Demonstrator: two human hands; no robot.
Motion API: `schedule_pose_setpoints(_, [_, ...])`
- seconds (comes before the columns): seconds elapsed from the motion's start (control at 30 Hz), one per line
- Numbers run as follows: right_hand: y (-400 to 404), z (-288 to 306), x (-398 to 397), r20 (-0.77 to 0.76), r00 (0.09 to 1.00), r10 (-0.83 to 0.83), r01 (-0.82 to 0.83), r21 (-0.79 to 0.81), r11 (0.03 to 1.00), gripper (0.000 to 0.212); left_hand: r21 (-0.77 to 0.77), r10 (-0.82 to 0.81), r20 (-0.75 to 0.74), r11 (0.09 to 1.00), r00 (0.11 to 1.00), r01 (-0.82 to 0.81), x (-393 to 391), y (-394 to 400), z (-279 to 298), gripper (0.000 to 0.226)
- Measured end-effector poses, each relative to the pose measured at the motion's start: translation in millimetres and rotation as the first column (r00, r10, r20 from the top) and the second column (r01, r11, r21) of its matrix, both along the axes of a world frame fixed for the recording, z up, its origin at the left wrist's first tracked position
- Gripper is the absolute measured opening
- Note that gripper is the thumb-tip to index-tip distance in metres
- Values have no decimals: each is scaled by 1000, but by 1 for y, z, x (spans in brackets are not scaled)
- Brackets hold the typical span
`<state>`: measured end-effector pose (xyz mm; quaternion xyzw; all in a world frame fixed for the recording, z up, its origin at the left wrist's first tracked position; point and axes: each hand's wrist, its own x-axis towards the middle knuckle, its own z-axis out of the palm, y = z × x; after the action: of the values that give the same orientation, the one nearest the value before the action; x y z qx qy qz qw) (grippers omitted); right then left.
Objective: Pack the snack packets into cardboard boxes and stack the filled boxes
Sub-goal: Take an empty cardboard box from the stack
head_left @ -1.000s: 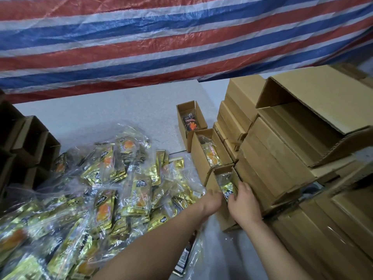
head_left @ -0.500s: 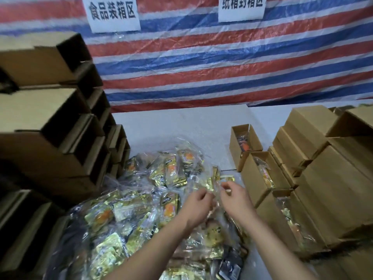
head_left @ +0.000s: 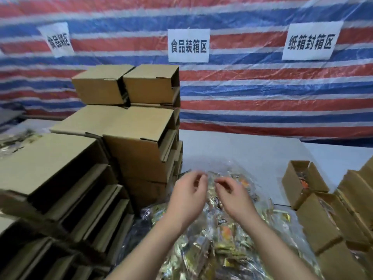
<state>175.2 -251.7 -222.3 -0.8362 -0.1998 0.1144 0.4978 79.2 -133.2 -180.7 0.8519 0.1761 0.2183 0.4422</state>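
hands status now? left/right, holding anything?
Left hand: raised over the snack packets, fingers loosely curled, nothing visibly held.
Right hand: same, loosely curled, nothing visibly held.

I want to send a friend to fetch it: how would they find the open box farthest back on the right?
Start at the striped tarp and its rightmost paper sign. Drop down to the grey table, right of the snack packet pile. The open cardboard box is the rearmost of the row there, standing alone with something orange inside.
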Motion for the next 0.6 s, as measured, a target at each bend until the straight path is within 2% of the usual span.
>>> schedule_pose_setpoints(0.07, [23, 22, 7, 27, 1000, 12, -13, 39, 999, 12, 59, 47, 108, 997, 993, -53, 12, 26, 34, 21])
schedule_pose_setpoints(0.17, [60, 60, 22, 55, 997, 60, -67, 132, 989, 39, 188, 122, 220, 968, 968, -165, 40, 71, 85, 22])
schedule_pose_setpoints(0.27, [91, 100, 37, 78, 994, 75, -88, 184, 979, 57, 418, 226, 288, 845, 931, -334, 78, 122, 124, 33])
schedule_pose_setpoints(0.37, [114, 132, 55, 6, 997, 81, -80, 259, 963, 64, 594, 318, 181, 719, 931, -361, 117, 169, 144, 50])
schedule_pose_setpoints(0.47, [126, 154, 67, -33, 997, 67, -54, 300, 952, 61, 731, 364, 67, 616, 929, -293, 151, 197, 149, 61])
schedule_pose_setpoints(0.6, [133, 166, 78, -74, 995, 67, -40, 316, 948, 58, 814, 355, -17, 548, 935, -193, 189, 204, 149, 68])
